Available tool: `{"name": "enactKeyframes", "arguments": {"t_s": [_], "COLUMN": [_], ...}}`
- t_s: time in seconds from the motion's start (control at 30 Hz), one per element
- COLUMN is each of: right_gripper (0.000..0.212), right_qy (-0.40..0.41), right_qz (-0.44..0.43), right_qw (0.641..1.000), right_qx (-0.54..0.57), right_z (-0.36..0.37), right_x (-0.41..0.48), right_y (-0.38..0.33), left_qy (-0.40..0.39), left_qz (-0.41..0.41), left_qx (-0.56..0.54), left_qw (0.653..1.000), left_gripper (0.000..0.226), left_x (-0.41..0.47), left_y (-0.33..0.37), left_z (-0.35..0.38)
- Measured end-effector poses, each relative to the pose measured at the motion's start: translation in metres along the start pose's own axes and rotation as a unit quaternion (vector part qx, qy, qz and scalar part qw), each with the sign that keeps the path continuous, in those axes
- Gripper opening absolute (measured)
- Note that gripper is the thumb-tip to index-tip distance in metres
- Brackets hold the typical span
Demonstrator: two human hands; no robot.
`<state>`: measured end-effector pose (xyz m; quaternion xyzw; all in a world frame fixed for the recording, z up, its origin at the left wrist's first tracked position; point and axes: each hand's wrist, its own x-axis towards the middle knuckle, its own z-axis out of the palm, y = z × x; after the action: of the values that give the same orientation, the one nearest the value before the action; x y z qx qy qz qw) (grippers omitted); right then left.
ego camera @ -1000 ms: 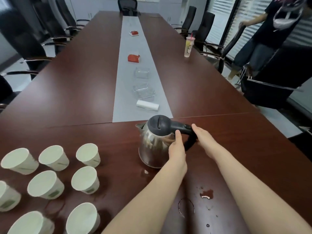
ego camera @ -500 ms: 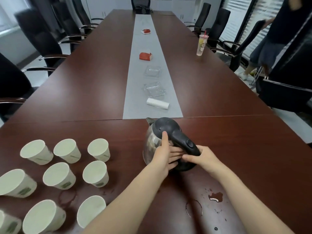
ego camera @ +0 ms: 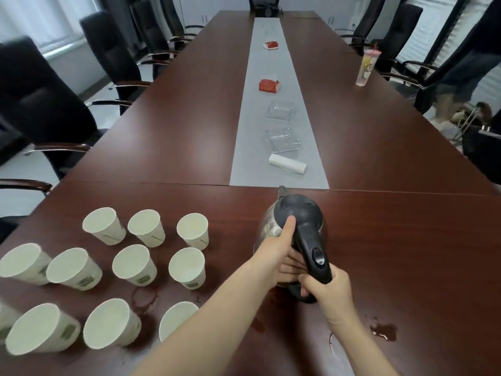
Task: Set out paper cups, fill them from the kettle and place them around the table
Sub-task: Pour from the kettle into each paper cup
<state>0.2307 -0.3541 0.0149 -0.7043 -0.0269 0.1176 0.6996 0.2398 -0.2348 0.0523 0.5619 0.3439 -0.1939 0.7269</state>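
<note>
Both hands on the kettle (ego camera: 294, 229), base hidden.
Left-edge cups (ego camera: 24, 263) were cut off by the frame. The handle (ego camera: 311, 253) was gripped by the right hand (ego camera: 329, 290); the left hand (ego camera: 276, 256) was laid against the kettle's side, thumb on lid (ego camera: 298, 210).

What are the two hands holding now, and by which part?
The steel kettle with the black lid: the right hand grips the lower end of its black handle; the left hand rests against its body, thumb on the lid.
</note>
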Motion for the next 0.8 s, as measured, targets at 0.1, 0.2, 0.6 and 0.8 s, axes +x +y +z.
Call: {"name": "enactKeyframes", "arguments": {"t_s": [0.1, 0.2, 0.6, 0.8], "right_gripper": [0.037, 0.037, 0.027, 0.032], "right_qy": [0.027, 0.039, 0.117, 0.181], "right_qz": [0.005, 0.007, 0.035, 0.045], "right_qw": [1.000, 0.999, 0.992, 0.981], "right_qx": [-0.002, -0.007, -0.035, -0.051], "right_z": [0.005, 0.010, 0.039, 0.050], "right_x": [-0.011, -0.025, -0.087, -0.139], "right_y": [0.002, 0.005, -0.002, 0.006], "left_qy": [0.008, 0.026, -0.010, -0.076], "left_qz": [0.004, 0.008, -0.008, -0.022], "left_qx": [0.000, -0.010, -0.013, 0.018], "left_qw": [1.000, 1.000, 1.000, 0.997], "left_gripper": [0.077, 0.076, 0.074, 0.071], "left_x": [-0.005, -0.011, -0.049, -0.086], "left_y": [-0.007, -0.017, -0.045, -0.068], "left_z": [-0.002, -0.005, -0.035, -0.051]}}
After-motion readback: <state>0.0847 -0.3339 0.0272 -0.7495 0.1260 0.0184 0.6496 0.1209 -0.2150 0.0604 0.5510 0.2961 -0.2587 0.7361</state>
